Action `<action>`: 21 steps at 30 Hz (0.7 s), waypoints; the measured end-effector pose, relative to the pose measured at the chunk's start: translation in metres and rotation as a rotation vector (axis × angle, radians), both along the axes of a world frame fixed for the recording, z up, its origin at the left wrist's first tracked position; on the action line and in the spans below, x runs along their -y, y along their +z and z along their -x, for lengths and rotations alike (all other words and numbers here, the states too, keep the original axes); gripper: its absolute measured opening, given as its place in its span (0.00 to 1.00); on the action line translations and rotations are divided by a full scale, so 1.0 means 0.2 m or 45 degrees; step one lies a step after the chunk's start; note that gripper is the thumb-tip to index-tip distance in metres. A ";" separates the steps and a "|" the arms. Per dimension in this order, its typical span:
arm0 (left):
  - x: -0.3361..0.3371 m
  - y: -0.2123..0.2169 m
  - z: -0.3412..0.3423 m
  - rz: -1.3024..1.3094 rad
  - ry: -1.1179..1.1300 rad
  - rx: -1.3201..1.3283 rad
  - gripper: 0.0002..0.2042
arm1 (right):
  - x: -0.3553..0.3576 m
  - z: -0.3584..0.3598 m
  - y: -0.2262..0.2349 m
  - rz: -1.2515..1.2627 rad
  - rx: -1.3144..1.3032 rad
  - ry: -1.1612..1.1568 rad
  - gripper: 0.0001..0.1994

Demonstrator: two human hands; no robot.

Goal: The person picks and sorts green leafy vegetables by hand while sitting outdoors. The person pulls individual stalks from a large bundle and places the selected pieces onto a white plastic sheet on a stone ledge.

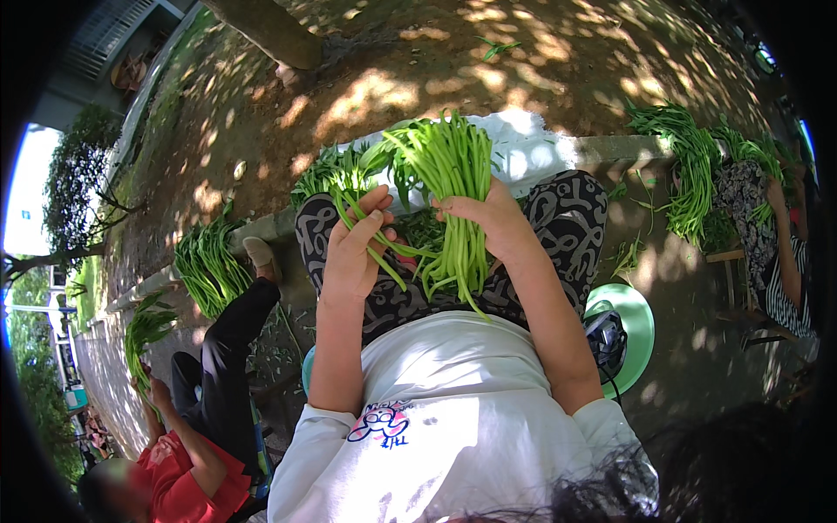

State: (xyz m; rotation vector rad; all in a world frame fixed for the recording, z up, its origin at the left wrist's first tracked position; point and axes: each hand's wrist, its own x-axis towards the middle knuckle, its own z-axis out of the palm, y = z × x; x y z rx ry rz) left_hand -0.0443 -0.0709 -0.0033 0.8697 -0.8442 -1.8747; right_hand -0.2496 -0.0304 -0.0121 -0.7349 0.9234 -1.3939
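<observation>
My right hand (495,220) is closed round a thick bunch of water spinach (458,166), its pale green stems pointing up and hanging down past my fingers. The thumb lies across the front of the stems. In my left hand (353,248), beside the bunch, a few loose water spinach stems (384,253) are pinched between thumb and fingers. Both hands are above my lap, over patterned dark trousers (567,218). Beyond them, more leafy greens (323,179) lie at the near side of a white sheet (532,152).
A light green basin (643,336) with a dark bag (606,340) stands by my right side. Greens lie along the kerb (602,150) on both sides. A person in red (187,475) sits at left, another person (785,270) at right. A tree trunk (275,35) rises beyond.
</observation>
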 end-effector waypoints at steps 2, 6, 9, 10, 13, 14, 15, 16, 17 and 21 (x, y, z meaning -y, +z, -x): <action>0.03 -0.03 -0.03 -0.079 0.028 -0.038 0.17 | 0.02 0.05 -0.02 -0.028 0.073 -0.052 0.18; 0.01 0.01 0.02 -0.166 0.007 -0.139 0.17 | 0.00 0.02 0.01 0.062 0.023 -0.021 0.20; -0.01 0.02 0.06 -0.187 -0.048 -0.210 0.15 | -0.02 -0.05 0.03 0.156 -0.020 0.160 0.26; -0.01 0.02 0.07 -0.185 -0.049 -0.225 0.14 | -0.02 -0.07 0.04 0.188 -0.033 0.222 0.28; -0.01 0.03 0.07 -0.141 -0.084 -0.246 0.12 | -0.01 -0.13 0.04 0.281 -0.230 0.237 0.30; -0.01 0.01 0.08 -0.107 -0.065 -0.249 0.12 | -0.01 -0.14 0.05 0.286 -0.207 0.267 0.31; -0.01 0.01 0.08 -0.072 -0.046 -0.252 0.12 | 0.00 -0.14 0.05 0.306 -0.246 0.260 0.31; -0.02 0.01 0.09 -0.095 -0.037 -0.243 0.13 | 0.00 -0.14 0.03 0.326 -0.286 0.253 0.31; -0.03 0.02 0.09 -0.098 -0.035 -0.240 0.14 | 0.00 -0.14 0.02 0.345 -0.327 0.245 0.31; -0.04 0.04 0.09 -0.083 -0.132 -0.255 0.15 | 0.00 -0.14 0.00 0.310 -0.328 0.212 0.30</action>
